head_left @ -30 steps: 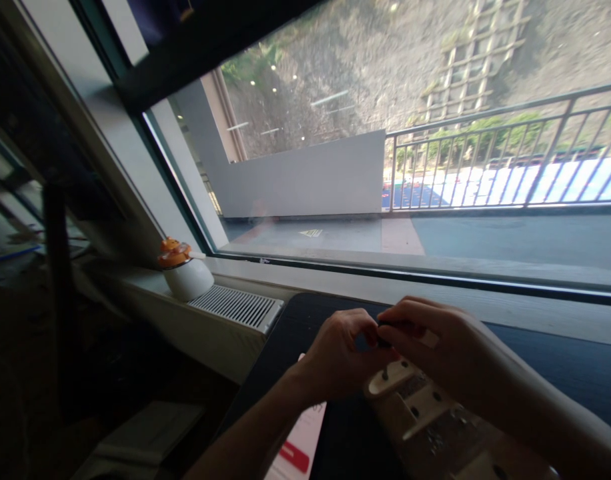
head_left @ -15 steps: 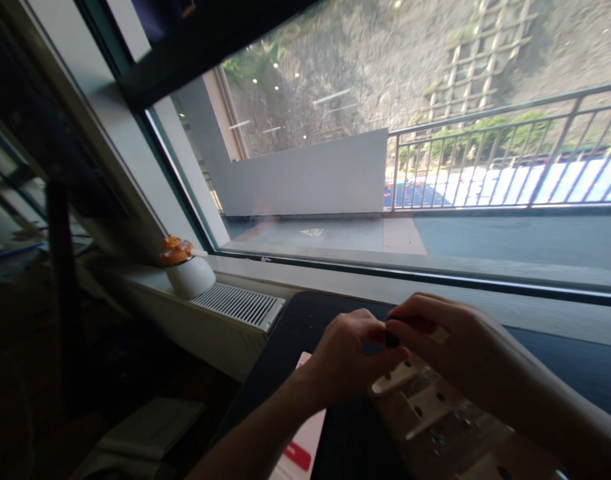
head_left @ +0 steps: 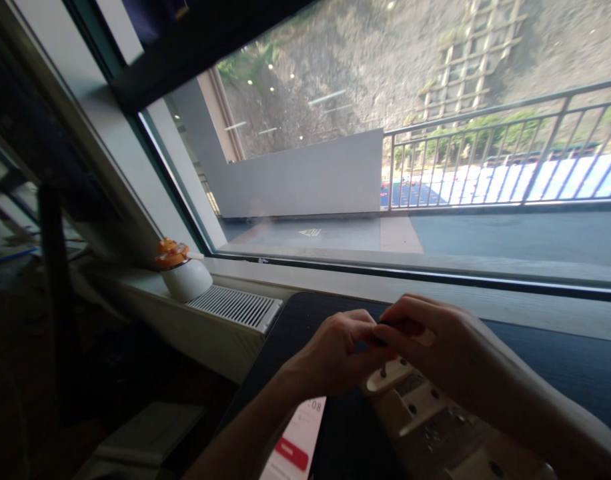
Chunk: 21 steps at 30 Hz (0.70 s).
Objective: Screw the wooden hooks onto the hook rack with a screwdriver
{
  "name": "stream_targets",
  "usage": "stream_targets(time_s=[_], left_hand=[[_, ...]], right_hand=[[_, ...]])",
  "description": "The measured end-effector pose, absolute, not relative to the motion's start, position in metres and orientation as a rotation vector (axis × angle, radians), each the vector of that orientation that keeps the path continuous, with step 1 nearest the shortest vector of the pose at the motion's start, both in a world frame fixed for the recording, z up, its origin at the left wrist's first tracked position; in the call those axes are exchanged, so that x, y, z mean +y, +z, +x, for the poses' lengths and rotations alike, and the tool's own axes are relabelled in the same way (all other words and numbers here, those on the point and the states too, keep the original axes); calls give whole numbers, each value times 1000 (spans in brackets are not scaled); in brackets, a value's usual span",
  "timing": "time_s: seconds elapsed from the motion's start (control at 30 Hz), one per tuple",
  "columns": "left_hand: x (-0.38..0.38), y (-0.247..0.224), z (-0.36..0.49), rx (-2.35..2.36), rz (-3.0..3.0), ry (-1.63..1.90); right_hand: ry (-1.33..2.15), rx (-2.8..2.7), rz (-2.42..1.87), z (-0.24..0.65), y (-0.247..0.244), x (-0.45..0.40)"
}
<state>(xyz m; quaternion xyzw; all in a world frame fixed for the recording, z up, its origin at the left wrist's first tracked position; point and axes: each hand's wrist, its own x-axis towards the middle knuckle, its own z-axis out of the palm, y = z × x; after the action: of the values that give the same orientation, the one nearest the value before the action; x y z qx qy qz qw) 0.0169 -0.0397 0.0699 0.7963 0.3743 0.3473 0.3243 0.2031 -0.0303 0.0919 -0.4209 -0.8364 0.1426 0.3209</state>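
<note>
My left hand (head_left: 330, 350) and my right hand (head_left: 425, 333) meet at their fingertips over the dark table (head_left: 305, 313). Both are closed around a small dark piece, mostly hidden between the fingers; its shape cannot be made out. Below my right hand lies a light wooden tray (head_left: 405, 427) with holes and small metal parts in its compartments. A metal pin stands upright near the tray's far left end. Under my left forearm a phone (head_left: 305, 427) with a lit white and red screen rests on the table.
Beyond the table runs a window ledge (head_left: 265, 272) below a large window. At the left, a white pot-like object with an orange top (head_left: 185, 277) stands beside a vent grille (head_left: 235, 307). A pale flat box (head_left: 145, 430) sits low at the left.
Both hands have shifted slightly left in view, and their fingertips are closer together. The dark piece is now more covered. More of the phone's screen and the pin on the tray show.
</note>
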Motion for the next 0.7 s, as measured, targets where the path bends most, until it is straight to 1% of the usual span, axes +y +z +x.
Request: stream_targets(time_s=[0.13, 0.3, 0.4, 0.5, 0.7], left_hand=[[-36, 72, 10, 837, 1996, 843], [-34, 68, 11, 846, 1890, 834], [-38, 64, 18, 976, 1918, 928], [-43, 62, 26, 1207, 1933, 1028], [-48, 63, 36, 1491, 2028, 1085]], right_hand=[[430, -2255, -981, 203, 91, -31], [464, -2284, -858, 208, 90, -28], [455, -2267, -914, 210, 90, -25], [419, -2239, -974, 208, 90, -25], [347, -2210, -1077, 204, 92, -30]])
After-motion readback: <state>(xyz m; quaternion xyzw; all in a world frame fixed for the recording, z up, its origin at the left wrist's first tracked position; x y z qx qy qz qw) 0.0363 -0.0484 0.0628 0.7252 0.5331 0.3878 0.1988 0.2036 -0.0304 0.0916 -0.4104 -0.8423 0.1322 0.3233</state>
